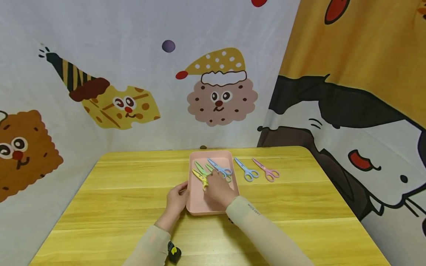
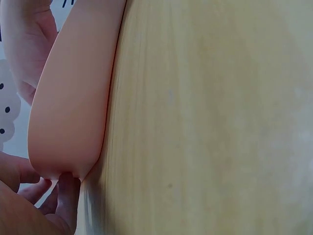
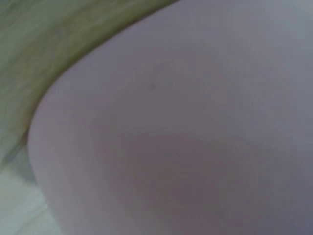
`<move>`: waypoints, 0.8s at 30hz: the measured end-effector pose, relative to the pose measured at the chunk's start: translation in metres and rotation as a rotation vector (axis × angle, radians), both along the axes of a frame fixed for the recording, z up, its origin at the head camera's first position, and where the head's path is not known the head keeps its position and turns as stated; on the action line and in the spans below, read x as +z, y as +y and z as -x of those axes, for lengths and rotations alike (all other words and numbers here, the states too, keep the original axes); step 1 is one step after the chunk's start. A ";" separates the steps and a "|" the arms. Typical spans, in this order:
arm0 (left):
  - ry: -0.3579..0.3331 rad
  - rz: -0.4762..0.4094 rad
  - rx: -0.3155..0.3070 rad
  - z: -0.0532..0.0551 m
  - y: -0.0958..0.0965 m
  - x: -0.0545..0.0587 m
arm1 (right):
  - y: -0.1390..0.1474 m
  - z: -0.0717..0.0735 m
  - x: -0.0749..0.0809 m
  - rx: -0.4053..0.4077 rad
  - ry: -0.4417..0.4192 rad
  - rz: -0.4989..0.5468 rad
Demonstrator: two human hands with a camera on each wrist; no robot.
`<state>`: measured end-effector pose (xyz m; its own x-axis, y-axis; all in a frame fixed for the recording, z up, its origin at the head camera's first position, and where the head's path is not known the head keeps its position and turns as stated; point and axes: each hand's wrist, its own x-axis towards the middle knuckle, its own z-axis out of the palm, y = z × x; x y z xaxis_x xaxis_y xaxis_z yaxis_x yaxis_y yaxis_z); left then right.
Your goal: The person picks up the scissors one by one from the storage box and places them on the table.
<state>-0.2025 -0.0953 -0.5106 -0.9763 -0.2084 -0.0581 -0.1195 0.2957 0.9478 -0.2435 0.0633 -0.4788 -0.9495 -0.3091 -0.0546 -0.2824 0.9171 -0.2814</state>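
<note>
A shallow pink tray point(image 1: 213, 212) lies on the wooden table, holding several small scissors. Inside are yellow scissors point(image 1: 199, 176), blue scissors point(image 1: 217, 166) and green scissors point(image 1: 199, 168), their blades toward the far left. My right hand point(image 1: 219, 188) reaches down into the tray among the handles; its fingertips are hidden, so I cannot tell whether it pinches a pair. At the tray's left side, my left hand point(image 1: 176, 199) presses its fingers point(image 2: 68, 196) against the outer wall. The right wrist view holds a blurred close-up of the pink tray point(image 3: 161, 112).
Right of the tray lie another pair of blue scissors point(image 1: 246, 170) and pink scissors point(image 1: 266, 170), on the wooden table point(image 1: 133, 177). Behind the table hangs a printed curtain point(image 1: 133, 37). A small black and yellow device point(image 1: 173, 252) sits by the left sleeve.
</note>
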 end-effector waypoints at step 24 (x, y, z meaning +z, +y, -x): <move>0.002 0.006 0.009 0.001 -0.001 -0.003 | 0.005 0.001 -0.006 -0.030 0.020 0.069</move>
<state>-0.2038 -0.0959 -0.5133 -0.9745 -0.2175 -0.0546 -0.1200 0.3003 0.9463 -0.2449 0.0686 -0.4848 -0.9591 -0.2826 -0.0151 -0.2611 0.9041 -0.3384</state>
